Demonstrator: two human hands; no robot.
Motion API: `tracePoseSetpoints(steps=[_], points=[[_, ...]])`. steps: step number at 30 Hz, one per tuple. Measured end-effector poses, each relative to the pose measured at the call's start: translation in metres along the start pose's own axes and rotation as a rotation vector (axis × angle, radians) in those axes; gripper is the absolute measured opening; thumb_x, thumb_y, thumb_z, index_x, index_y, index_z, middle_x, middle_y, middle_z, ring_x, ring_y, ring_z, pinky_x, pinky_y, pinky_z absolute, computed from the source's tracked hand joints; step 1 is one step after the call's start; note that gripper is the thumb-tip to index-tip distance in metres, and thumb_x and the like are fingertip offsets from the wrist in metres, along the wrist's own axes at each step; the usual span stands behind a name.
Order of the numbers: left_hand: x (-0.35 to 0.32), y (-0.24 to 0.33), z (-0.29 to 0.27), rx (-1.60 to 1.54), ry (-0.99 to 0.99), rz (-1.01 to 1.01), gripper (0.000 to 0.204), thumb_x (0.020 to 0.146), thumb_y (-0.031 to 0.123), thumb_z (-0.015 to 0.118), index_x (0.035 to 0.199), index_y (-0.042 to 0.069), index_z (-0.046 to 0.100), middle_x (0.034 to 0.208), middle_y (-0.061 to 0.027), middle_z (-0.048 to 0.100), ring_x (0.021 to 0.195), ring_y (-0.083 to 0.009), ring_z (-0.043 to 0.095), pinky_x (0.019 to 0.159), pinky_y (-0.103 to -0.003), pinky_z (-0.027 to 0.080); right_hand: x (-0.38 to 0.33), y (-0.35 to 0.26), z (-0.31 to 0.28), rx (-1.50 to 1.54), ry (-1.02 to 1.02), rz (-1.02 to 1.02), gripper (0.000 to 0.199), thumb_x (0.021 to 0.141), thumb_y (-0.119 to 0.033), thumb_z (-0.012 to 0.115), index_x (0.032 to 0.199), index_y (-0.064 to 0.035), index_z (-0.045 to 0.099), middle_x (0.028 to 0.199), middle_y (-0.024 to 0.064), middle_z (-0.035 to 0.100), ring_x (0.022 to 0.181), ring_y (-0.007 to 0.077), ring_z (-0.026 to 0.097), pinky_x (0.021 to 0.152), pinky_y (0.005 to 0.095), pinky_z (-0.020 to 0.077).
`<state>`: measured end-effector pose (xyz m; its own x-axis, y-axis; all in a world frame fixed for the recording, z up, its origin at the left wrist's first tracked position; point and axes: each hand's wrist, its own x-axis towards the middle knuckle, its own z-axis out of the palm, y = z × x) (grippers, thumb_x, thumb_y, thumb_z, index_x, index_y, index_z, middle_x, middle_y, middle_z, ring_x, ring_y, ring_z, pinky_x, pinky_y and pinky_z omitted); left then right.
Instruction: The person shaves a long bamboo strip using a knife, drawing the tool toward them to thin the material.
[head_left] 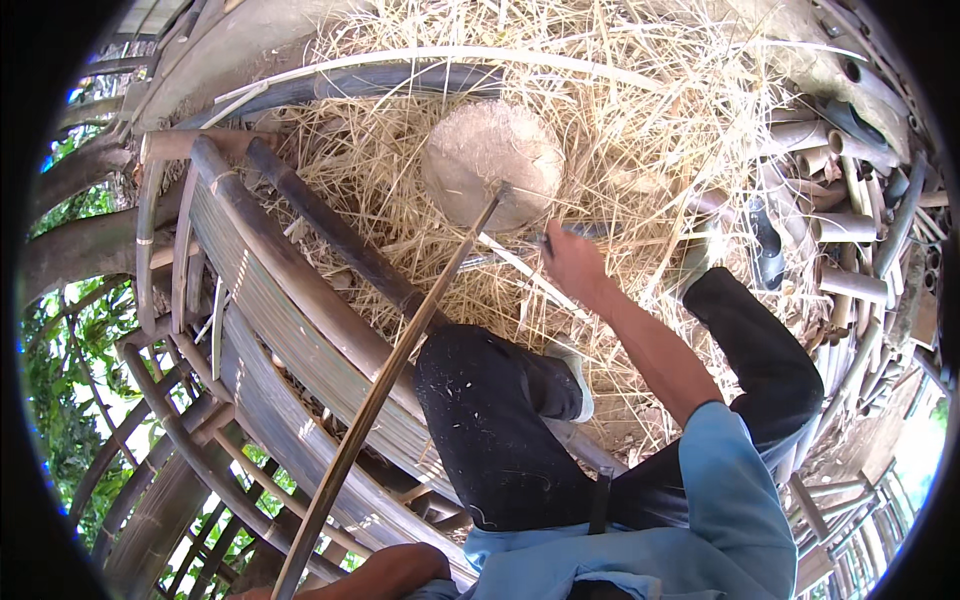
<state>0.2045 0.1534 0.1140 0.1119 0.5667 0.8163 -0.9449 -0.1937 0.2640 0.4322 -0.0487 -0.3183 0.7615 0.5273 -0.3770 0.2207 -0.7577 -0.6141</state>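
Observation:
A long split bamboo strip (400, 350) slants from the lower left edge up to a round wooden chopping block (495, 150), its far end resting on the block's top. My right hand (572, 262) is closed just off the block's near right side. A small dark end of something pokes out of that fist, and its kind cannot be made out. My left forearm (390, 572) reaches left along the bottom edge to the near end of the strip. Only a sliver of my left hand (250, 594) shows there, with its fingers hidden.
Dry straw and shavings (650, 130) cover the ground around the block. A slatted bamboo bench (290, 290) stands at the left. Cut bamboo pieces (850, 225) are piled at the right, near a dark shoe or sandal (767, 245). My bent legs (500, 420) flank the middle.

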Motion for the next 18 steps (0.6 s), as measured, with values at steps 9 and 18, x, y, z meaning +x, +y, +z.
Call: tracePoseSetpoints(steps=[9, 18], points=[[0.037, 0.045, -0.012, 0.298, 0.013, -0.048, 0.037, 0.1, 0.042, 0.04, 0.09, 0.007, 0.047, 0.055, 0.0035, 0.032, 0.041, -0.0105, 0.027, 0.037, -0.028, 0.028, 0.006, 0.005, 0.001, 0.009, 0.01, 0.009, 0.036, 0.096, -0.033, 0.06, 0.117, -0.0069, 0.047, 0.093, 0.0262, 0.069, 0.086, 0.0487, 0.066, 0.076, 0.0589, 0.0495], [0.206, 0.167, -0.009, 0.832, -0.196, -0.184, 0.032, 0.106, 0.035, 0.043, 0.087, 0.009, 0.043, 0.059, 0.0014, 0.039, 0.046, -0.0092, 0.031, 0.042, -0.027, 0.031, -0.046, -0.028, -0.062, -0.039, 0.014, -0.069, 0.045, 0.09, -0.038, 0.069, 0.102, 0.0053, 0.062, 0.09, 0.0307, 0.067, 0.089, 0.0494, 0.065, 0.077, 0.0512, 0.0502]])
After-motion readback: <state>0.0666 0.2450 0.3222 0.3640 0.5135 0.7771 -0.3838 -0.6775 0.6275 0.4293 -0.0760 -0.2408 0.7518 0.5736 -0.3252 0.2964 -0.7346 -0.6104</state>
